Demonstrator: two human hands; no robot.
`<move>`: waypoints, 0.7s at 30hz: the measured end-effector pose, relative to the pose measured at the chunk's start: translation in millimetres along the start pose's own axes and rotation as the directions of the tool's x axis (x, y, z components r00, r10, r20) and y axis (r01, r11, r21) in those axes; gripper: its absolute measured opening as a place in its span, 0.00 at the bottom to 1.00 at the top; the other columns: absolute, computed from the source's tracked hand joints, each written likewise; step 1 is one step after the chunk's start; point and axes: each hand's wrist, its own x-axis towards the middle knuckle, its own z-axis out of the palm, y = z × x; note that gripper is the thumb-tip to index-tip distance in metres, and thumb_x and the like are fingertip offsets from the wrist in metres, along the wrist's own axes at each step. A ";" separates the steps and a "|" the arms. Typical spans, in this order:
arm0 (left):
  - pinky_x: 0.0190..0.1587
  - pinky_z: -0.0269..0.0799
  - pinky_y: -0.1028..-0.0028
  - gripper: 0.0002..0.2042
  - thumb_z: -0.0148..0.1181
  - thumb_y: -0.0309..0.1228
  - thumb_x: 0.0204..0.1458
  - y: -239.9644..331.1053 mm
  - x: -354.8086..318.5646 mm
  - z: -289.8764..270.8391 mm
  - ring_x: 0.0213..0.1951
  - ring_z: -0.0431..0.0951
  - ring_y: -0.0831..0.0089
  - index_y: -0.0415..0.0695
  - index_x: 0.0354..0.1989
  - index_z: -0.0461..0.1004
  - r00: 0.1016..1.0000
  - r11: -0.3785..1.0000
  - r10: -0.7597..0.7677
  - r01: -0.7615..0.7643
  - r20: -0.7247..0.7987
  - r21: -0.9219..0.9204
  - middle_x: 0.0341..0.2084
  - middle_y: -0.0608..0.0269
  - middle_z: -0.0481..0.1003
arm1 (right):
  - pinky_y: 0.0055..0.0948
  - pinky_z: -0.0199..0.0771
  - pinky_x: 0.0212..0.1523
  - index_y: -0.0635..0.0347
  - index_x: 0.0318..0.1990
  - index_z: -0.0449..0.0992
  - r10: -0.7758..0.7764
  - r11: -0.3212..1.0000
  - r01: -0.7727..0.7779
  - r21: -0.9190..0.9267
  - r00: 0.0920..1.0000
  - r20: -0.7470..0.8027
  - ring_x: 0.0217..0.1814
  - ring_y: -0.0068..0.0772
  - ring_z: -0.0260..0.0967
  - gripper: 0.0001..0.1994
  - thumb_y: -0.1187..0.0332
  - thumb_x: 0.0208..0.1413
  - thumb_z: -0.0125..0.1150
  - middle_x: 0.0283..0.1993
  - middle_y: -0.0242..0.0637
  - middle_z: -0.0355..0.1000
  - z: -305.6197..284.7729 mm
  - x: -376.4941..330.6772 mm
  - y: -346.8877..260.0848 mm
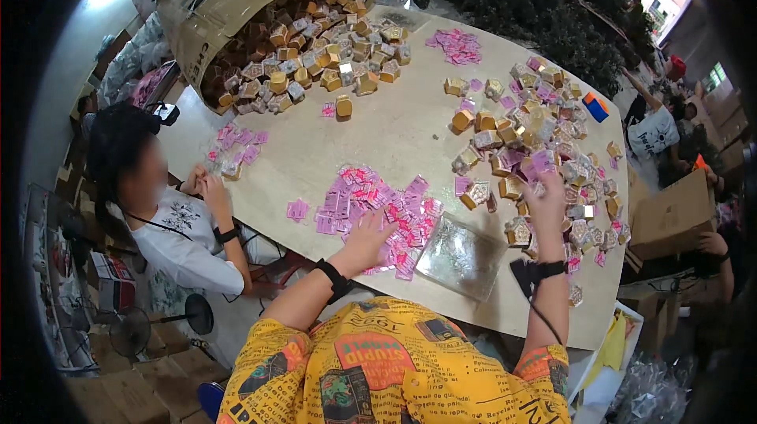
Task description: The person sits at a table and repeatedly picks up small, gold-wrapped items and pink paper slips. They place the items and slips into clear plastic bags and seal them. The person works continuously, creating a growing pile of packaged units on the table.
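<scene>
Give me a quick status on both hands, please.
Left hand spread on pink packets. Right hand at the gold pieces, grip unclear. Clear rectangular tray lies between the hands.

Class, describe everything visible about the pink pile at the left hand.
The pink pile is a loose heap of small, flat, overlapping pieces with darker pink marks, some glossy, perhaps plastic-wrapped. It lies spread on the near side of the table. The left hand is on it; a clear tray adjoins its right edge.

Pink slips (pixel 367 191) heaped loosely, overlapping; gold pieces (pixel 544 139) jumbled to right, apparently clear-wrapped.
</scene>
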 end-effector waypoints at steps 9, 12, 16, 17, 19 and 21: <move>0.59 0.40 0.37 0.41 0.68 0.42 0.38 -8.3 4.9 19.8 0.65 0.44 0.46 0.53 0.63 0.54 0.965 0.969 0.142 -0.181 0.221 0.167 0.63 0.44 0.50 | 0.44 0.71 0.40 0.57 0.35 0.76 0.192 0.981 -0.140 -0.132 0.674 0.713 0.40 0.50 0.71 0.11 0.65 0.42 0.59 0.38 0.47 0.72 82.2 -171.2 -46.4; 0.57 0.48 0.43 0.30 0.65 0.39 0.41 -17.0 4.3 15.7 0.60 0.57 0.51 0.48 0.55 0.64 0.957 0.957 0.288 -0.288 -0.024 -0.017 0.56 0.47 0.60 | 0.43 0.70 0.39 0.60 0.31 0.76 0.247 0.969 -0.172 -0.177 0.641 0.727 0.38 0.52 0.70 0.07 0.70 0.43 0.56 0.33 0.49 0.72 101.7 -181.5 -35.0; 0.51 0.61 0.56 0.20 0.61 0.33 0.41 -58.3 3.2 10.6 0.48 0.67 0.57 0.46 0.46 0.70 0.967 0.994 0.053 -0.076 -0.250 -0.084 0.41 0.54 0.69 | 0.42 0.70 0.36 0.62 0.27 0.75 0.154 0.984 -0.172 -0.043 0.708 0.689 0.34 0.52 0.69 0.06 0.72 0.43 0.54 0.30 0.48 0.71 94.1 -186.1 -25.1; 0.50 0.62 0.58 0.19 0.61 0.31 0.40 -74.0 1.2 8.3 0.46 0.67 0.57 0.45 0.44 0.70 0.956 0.989 -0.107 0.074 -0.274 -0.125 0.39 0.55 0.69 | 0.42 0.70 0.36 0.62 0.27 0.74 0.150 0.984 -0.174 -0.033 0.725 0.672 0.34 0.51 0.69 0.05 0.72 0.43 0.54 0.30 0.48 0.71 93.0 -189.0 -22.5; 0.47 0.64 0.62 0.18 0.59 0.26 0.40 -103.3 -5.6 10.7 0.43 0.68 0.57 0.43 0.43 0.70 0.831 0.918 -0.389 0.311 -0.399 -0.248 0.37 0.55 0.69 | 0.42 0.70 0.35 0.63 0.27 0.73 0.163 0.983 -0.182 -0.035 0.757 0.633 0.34 0.50 0.69 0.04 0.73 0.43 0.55 0.30 0.48 0.70 86.2 -190.5 -18.9; 0.46 0.66 0.63 0.18 0.58 0.24 0.40 -129.1 -22.4 12.8 0.43 0.68 0.55 0.42 0.43 0.69 0.636 0.835 -0.546 0.464 -0.546 -0.295 0.38 0.53 0.68 | 0.41 0.70 0.35 0.63 0.27 0.72 0.173 0.977 -0.213 -0.012 0.759 0.628 0.33 0.50 0.69 0.03 0.74 0.43 0.56 0.29 0.47 0.70 81.4 -188.3 -19.2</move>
